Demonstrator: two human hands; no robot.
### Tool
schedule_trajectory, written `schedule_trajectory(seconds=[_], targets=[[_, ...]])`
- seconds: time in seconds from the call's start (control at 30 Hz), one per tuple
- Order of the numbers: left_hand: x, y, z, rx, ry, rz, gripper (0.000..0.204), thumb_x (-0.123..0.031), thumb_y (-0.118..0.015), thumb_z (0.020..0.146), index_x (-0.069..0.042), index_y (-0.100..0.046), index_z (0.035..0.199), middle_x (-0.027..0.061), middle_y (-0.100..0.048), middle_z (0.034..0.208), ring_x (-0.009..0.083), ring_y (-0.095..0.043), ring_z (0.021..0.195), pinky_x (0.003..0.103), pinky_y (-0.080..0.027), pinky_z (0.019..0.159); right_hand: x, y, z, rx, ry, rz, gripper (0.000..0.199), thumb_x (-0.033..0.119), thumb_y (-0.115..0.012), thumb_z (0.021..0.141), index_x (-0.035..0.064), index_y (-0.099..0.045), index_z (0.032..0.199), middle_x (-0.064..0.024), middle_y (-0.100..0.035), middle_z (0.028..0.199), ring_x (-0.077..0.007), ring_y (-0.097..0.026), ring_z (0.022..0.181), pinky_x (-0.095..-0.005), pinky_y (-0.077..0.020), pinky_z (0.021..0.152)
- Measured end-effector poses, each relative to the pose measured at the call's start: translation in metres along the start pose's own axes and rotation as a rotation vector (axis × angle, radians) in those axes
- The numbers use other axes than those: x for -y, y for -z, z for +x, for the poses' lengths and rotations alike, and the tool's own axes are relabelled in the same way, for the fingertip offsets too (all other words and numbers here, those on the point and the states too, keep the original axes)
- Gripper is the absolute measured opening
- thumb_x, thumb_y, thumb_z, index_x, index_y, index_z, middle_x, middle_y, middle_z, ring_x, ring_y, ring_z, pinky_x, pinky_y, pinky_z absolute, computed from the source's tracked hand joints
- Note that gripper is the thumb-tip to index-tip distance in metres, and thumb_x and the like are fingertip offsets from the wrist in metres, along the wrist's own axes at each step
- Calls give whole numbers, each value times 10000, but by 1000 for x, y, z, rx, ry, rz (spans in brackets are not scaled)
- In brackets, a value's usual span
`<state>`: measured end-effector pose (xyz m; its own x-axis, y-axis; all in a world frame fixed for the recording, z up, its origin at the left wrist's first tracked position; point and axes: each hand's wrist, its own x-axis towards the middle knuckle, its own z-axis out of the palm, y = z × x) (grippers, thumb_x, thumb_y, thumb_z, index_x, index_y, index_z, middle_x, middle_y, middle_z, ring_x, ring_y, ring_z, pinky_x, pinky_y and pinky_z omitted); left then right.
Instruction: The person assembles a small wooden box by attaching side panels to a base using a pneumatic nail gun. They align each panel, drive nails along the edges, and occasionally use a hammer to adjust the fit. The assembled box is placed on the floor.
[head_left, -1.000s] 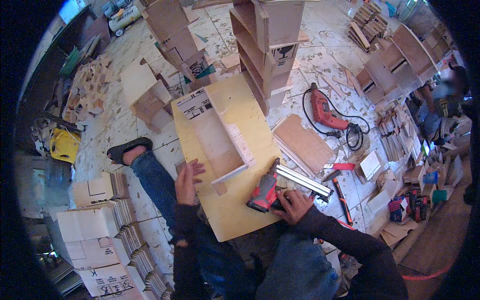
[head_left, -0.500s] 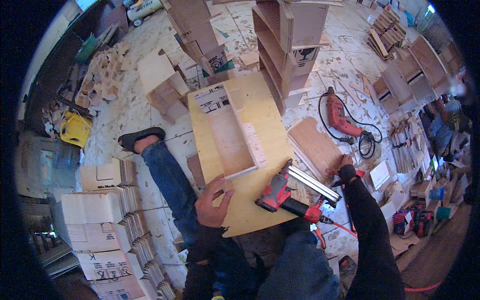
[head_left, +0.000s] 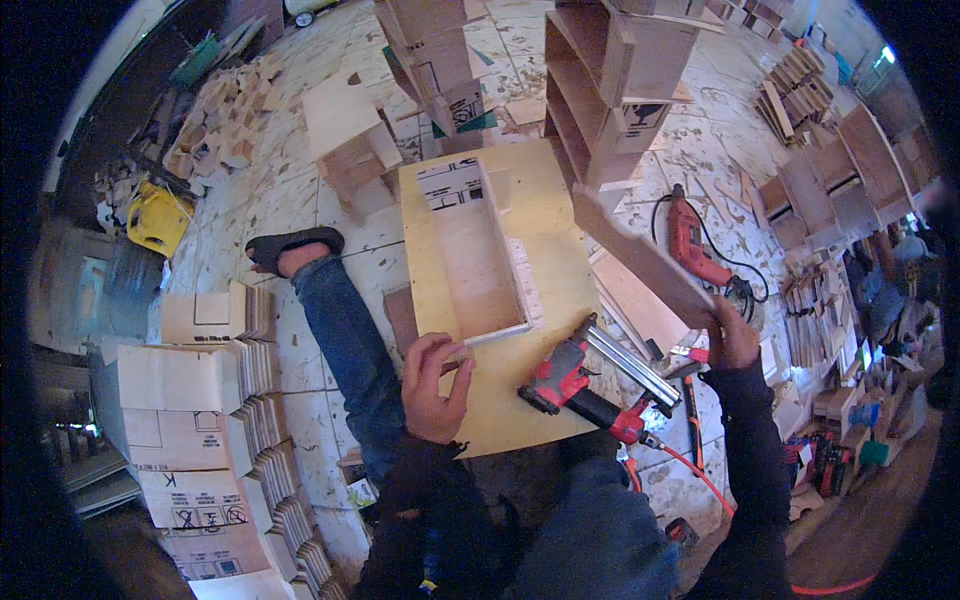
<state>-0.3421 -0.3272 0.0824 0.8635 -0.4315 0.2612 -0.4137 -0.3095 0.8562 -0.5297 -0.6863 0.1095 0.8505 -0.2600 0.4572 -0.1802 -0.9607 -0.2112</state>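
Upper left, wood offcuts (head_left: 225, 130) lie heaped on the floor above a yellow plastic item (head_left: 157, 220); below, at lower left, stand stacked pale panels (head_left: 185, 435) with printed faces. A small open-fronted wooden unit (head_left: 350, 130) sits left of upper centre.

The left hand (head_left: 435, 390) is just left of centre, thumb and fingers apart and curled, by the near corner of an open wooden box (head_left: 478, 268); whether the fingertips touch it I cannot tell. The box lies in the middle of the frame on a yellow board (head_left: 555, 230). Its right, near and far sides look already joined, while its top is uncovered, so it seems partly built. Taller shelved units (head_left: 590, 90) stand at upper centre and appear further along.

A red and black nail gun (head_left: 560, 380) rests on the board right of the box, untouched, with a red hose (head_left: 705, 480) trailing to the lower right. Right of centre, the right hand (head_left: 735, 335) is clamped on the near end of a brown panel (head_left: 650, 255), held tilted above loose boards (head_left: 640, 300). That panel is not yet on the box; fitting and fastening it would seem to remain. A red drill (head_left: 690, 245) lies beyond it.
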Motion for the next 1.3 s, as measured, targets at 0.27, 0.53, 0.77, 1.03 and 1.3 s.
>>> schedule_trajectory(seconds=[0.27,0.53,0.77,1.03,1.3], targets=[[0,-5,-2,-92,-67,104,313,-30,-733,781,6,-605,1065,135,-550,1067,219,-601,938,312,-560,773,117,-29,55,3,-548,659,274,272,-461,977,24,-576,974,-66,-574,596,-144,-561,535,-312,-439,510],[7,-23,-4,-352,168,-320,381,12,-732,787,44,-576,1132,111,-631,962,165,-642,873,287,-544,787,179,-113,69,195,-910,1248,346,365,-491,984,26,-555,959,19,-487,594,-50,-426,487,-223,-355,442],[-1,-22,-4,-408,376,-304,251,-3,-731,795,44,-639,1023,108,-673,923,149,-661,842,272,-551,768,171,-117,68,195,-756,951,374,342,-541,954,-13,-572,1067,-109,-583,772,-139,-549,625,-283,-453,544],[-2,-24,-6,-397,389,-308,195,-7,-720,802,39,-659,981,116,-686,914,156,-665,851,275,-549,765,177,-112,32,-131,-3,376,320,102,-658,817,83,-638,1136,-346,-518,1221,-436,-603,985,-441,-518,821],[13,-35,-28,-338,329,-113,186,12,-682,811,37,-654,993,133,-683,914,218,-665,823,317,-547,781,144,-142,23,-225,183,376,404,96,-634,810,103,-602,1213,-318,-516,1255,-435,-560,1105,-471,-485,896]])
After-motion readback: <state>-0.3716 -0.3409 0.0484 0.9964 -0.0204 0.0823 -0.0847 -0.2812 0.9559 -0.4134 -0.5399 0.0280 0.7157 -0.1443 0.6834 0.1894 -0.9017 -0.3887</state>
